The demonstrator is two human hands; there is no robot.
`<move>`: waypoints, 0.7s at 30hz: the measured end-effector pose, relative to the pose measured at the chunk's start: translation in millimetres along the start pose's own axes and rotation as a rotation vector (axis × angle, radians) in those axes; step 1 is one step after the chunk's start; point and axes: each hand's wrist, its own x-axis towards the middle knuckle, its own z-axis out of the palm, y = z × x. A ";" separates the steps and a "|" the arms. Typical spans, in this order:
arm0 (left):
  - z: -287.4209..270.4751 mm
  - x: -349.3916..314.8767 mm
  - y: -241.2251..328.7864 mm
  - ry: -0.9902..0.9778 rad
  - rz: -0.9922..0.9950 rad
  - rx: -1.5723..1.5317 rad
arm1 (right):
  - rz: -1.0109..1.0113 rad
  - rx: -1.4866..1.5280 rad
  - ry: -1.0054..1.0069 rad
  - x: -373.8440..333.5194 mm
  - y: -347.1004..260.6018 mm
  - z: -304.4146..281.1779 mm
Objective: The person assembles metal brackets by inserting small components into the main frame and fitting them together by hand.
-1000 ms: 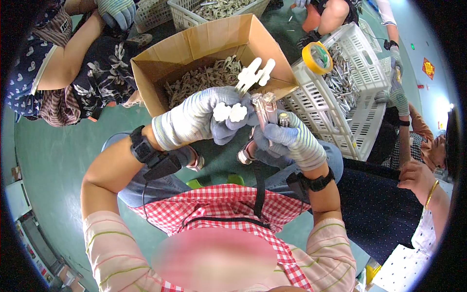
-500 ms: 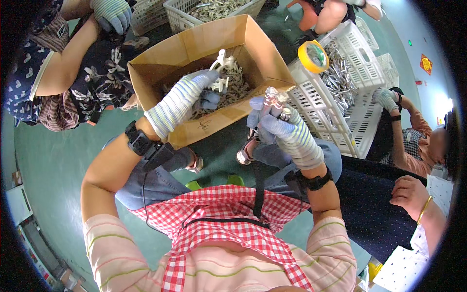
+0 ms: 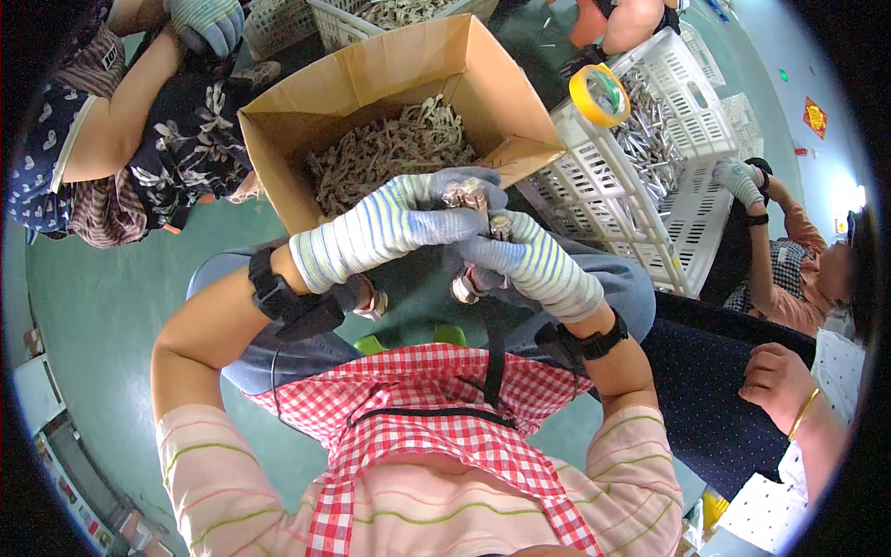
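Note:
Both my hands wear striped, grey-blue-fingered gloves and meet in front of me, near the box's close edge. Between them is a small bundle of shiny metal rods (image 3: 467, 197) with rounded ends. My left hand (image 3: 394, 223) closes its fingers around the bundle from the left. Below and to the right, my right hand (image 3: 534, 265) grips it too, with one rod end standing between its fingers. The lower part of the bundle is hidden by the gloves. Beyond my hands, a cardboard box (image 3: 371, 79) contains a heap of small grey metal parts (image 3: 394, 148).
At the right, a white plastic crate (image 3: 603, 200) holds silvery rods (image 3: 650, 153). A yellow tape roll (image 3: 599, 95) rests on its rim. Another crate (image 3: 348, 28) of parts stands behind the box. Co-workers sit at left, far right and near right, one gloved hand (image 3: 740, 181) at the crate.
My left hand has come from over the box, where it held a pale metal piece, right and nearer to the rods. My right hand has shifted slightly left and nearer.

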 end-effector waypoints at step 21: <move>7.5 3.7 -19.5 0.105 0.033 0.018 | -0.787 -0.636 0.333 15.3 8.2 -6.9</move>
